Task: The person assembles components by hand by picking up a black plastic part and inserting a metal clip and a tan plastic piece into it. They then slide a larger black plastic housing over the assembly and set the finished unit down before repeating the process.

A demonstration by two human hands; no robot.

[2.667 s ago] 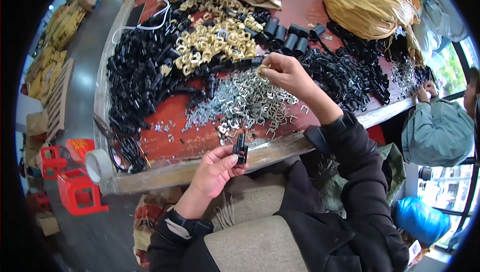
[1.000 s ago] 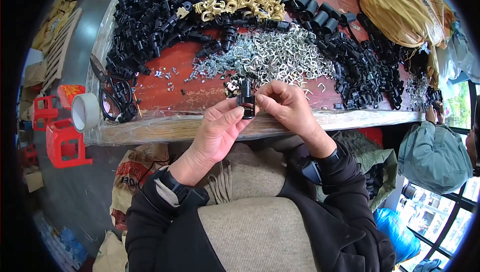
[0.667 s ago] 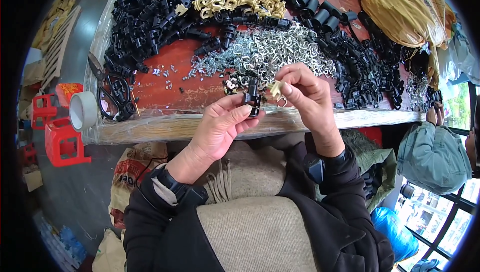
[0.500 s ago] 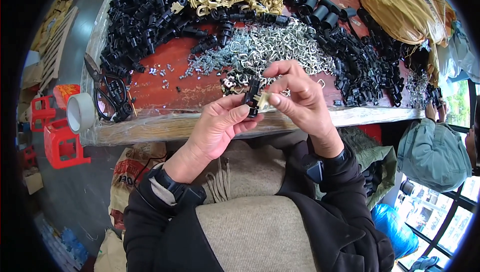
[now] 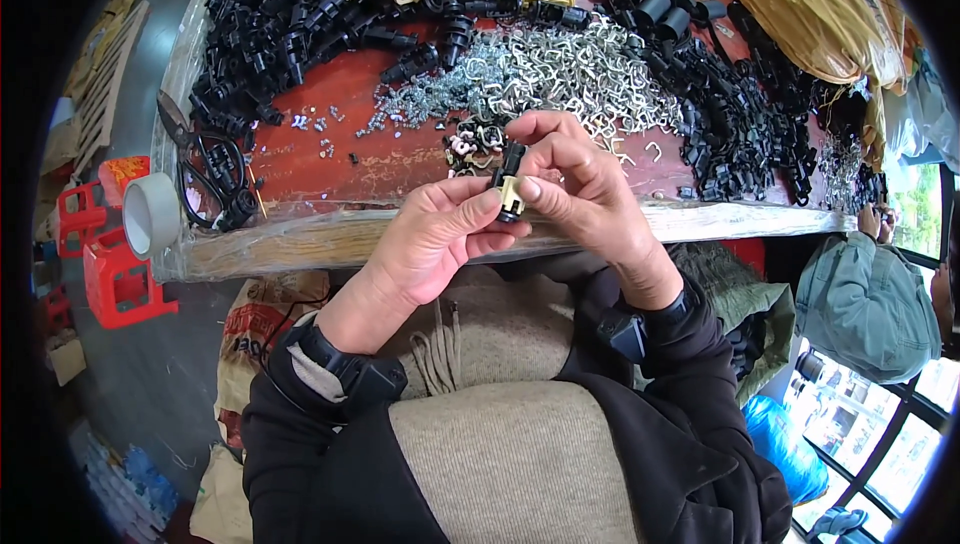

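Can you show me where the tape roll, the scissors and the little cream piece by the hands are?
Tape roll (image 5: 167, 212): head view, on its pale outer side.
Scissors (image 5: 183, 138): head view, around where the blades meet the handles.
Little cream piece (image 5: 509, 193): head view, on its middle.

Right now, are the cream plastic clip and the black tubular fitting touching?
Touching: the head view shows the cream plastic clip lying against the black tubular fitting.
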